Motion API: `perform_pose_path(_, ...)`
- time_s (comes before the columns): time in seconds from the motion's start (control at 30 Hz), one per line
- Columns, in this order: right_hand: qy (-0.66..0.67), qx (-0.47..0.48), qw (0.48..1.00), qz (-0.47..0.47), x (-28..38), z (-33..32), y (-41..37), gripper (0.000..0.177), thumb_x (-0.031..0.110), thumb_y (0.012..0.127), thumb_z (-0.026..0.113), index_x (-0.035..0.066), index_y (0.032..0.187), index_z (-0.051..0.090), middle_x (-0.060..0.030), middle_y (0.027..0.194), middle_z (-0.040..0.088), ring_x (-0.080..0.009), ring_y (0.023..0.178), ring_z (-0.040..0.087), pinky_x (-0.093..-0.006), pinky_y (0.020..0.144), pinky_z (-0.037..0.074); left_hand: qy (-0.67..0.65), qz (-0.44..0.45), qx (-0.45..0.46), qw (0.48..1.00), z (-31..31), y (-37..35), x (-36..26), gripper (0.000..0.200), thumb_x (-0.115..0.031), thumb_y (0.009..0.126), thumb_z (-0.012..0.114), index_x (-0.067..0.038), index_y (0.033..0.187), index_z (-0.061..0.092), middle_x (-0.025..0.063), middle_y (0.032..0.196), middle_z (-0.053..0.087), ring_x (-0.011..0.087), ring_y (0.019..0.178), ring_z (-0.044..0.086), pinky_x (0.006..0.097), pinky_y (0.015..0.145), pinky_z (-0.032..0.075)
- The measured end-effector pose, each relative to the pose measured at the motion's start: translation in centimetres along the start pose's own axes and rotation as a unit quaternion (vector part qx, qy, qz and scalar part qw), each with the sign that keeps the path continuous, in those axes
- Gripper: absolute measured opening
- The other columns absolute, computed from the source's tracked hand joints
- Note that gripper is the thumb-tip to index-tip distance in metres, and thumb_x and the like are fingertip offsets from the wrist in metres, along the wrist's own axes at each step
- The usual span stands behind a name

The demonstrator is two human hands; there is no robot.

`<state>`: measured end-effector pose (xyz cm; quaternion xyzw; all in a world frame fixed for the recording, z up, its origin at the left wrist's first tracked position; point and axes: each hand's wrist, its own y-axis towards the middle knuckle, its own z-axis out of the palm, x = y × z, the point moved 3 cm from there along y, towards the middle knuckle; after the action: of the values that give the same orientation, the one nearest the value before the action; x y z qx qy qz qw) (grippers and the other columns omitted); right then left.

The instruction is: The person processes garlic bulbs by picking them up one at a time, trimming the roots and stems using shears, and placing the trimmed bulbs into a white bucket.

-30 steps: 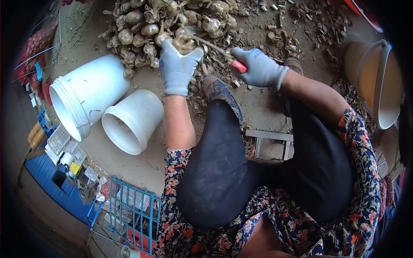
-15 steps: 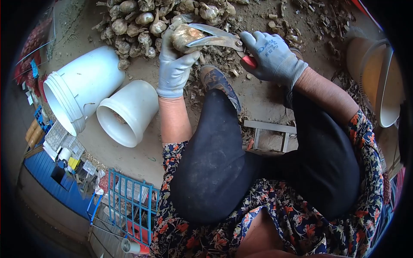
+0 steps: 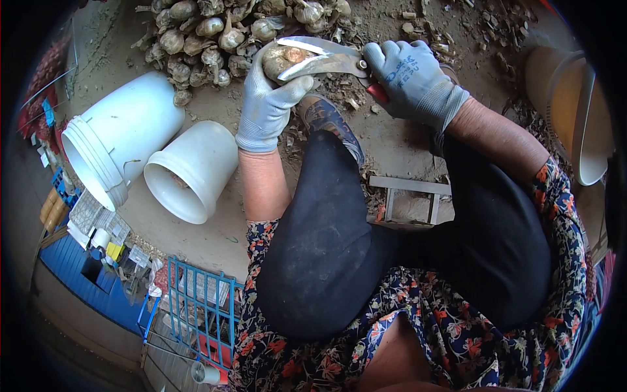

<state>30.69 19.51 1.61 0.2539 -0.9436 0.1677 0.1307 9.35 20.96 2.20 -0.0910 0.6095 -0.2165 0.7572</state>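
Note:
My left hand point(image 3: 268, 108), in a grey-white glove, is wrapped round a brownish garlic bulb point(image 3: 277, 63) near the top of the view. My gloved right hand point(image 3: 408, 78) grips the red handle of metal shears point(image 3: 333, 59). The shears' two blades are spread and lie over the bulb, one on each side of its brown cut stem end. Part of the bulb is hidden by the blades and my fingers. Just beyond my left hand is a heap of garlic bulbs point(image 3: 209, 39) with dried stems.
Two white buckets, a large one point(image 3: 134, 124) and a smaller one point(image 3: 209, 157), lie tipped at the left. Stem scraps point(image 3: 450, 32) litter the ground. A pale container point(image 3: 562, 104) stands at the right. A blue metal rack point(image 3: 202, 300) is at lower left.
The bulb has turned in my left hand, so its cut stem end now shows between the blades. The view has shifted slightly.

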Motion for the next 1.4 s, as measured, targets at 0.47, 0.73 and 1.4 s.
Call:
perform_pose_path(0.47, 0.257, 0.033, 0.966, 0.020, -0.4, 4.5, -0.5, 0.029, 0.024, 0.086, 0.059, 0.001, 0.095, 0.043, -0.0242, 0.081, 0.060, -0.0431, 0.079, 0.059, -0.0497, 0.069, 0.047, -0.116, -0.065, 0.000, 0.991, -1.4, -0.8, 2.9, 0.050, -0.006, 0.076, 0.069, 0.002, 0.121, 0.048, 0.0139, 0.101, 0.062, 0.0235, 0.081, 0.065, 0.0330, 0.068, 0.054)
perform_pose_path(0.73, 0.335, 0.087, 0.933, 0.103, -1.7, 5.5, -0.8, 0.031, 0.024, 0.084, 0.059, 0.001, 0.095, 0.042, -0.0273, 0.082, 0.059, -0.0458, 0.083, 0.059, -0.0503, 0.070, 0.046, 0.194, 0.117, -0.679, 0.699, -17.0, -16.8, -6.4, 0.025, -0.009, 0.082, 0.061, 0.003, 0.104, 0.059, 0.0128, 0.101, 0.059, 0.0221, 0.099, 0.059, 0.0336, 0.088, 0.050)
perform_pose_path(1.4, 0.411, 0.074, 0.896, 0.153, -3.9, 5.4, -0.6, 0.030, 0.021, 0.079, 0.058, -0.003, 0.094, 0.048, -0.0311, 0.088, 0.061, -0.0465, 0.091, 0.059, -0.0481, 0.079, 0.047, 0.194, 0.140, -0.233, 0.942, -6.0, 14.6, -4.7, 0.039, -0.020, 0.072, 0.077, -0.005, 0.102, 0.056, 0.0084, 0.088, 0.065, 0.0212, 0.068, 0.065, 0.0310, 0.055, 0.051)
